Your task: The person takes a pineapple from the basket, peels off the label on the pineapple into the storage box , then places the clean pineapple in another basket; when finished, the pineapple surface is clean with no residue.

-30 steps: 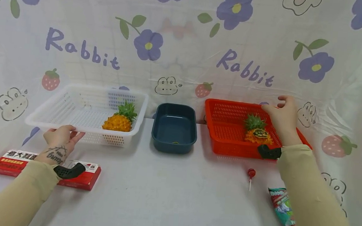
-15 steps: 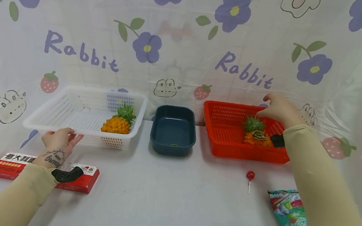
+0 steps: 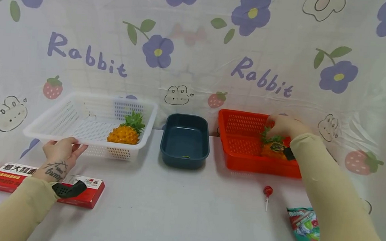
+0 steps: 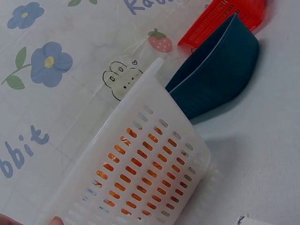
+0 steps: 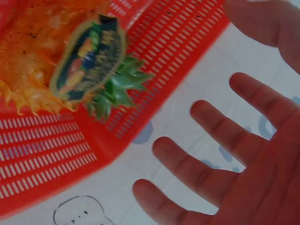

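My left hand (image 3: 59,152) holds the front rim of a white perforated basket (image 3: 87,142), its fingertips partly hidden by the rim. In that basket's right end lies a small orange pineapple (image 3: 123,134) with a green crown. My right hand (image 3: 284,127) reaches over the red basket (image 3: 244,162) and covers part of the labelled pineapple (image 3: 275,148) inside it. In the right wrist view the fingers (image 5: 206,164) are spread with nothing between them, apart from this pineapple (image 5: 42,51). The left wrist view shows orange through the white basket's slots (image 4: 136,161).
A dark blue tub (image 3: 183,159) stands between the baskets. A red lollipop (image 3: 268,193) lies before the red basket. The right forearm partly covers a green snack bag (image 3: 304,229). Behind the left forearm lies a red and white box (image 3: 88,195). A printed curtain (image 3: 197,61) hangs behind.
My right hand has moved left and down from above the red basket's right side to over the pineapple's crown. My left hand stays at the white basket's rim.
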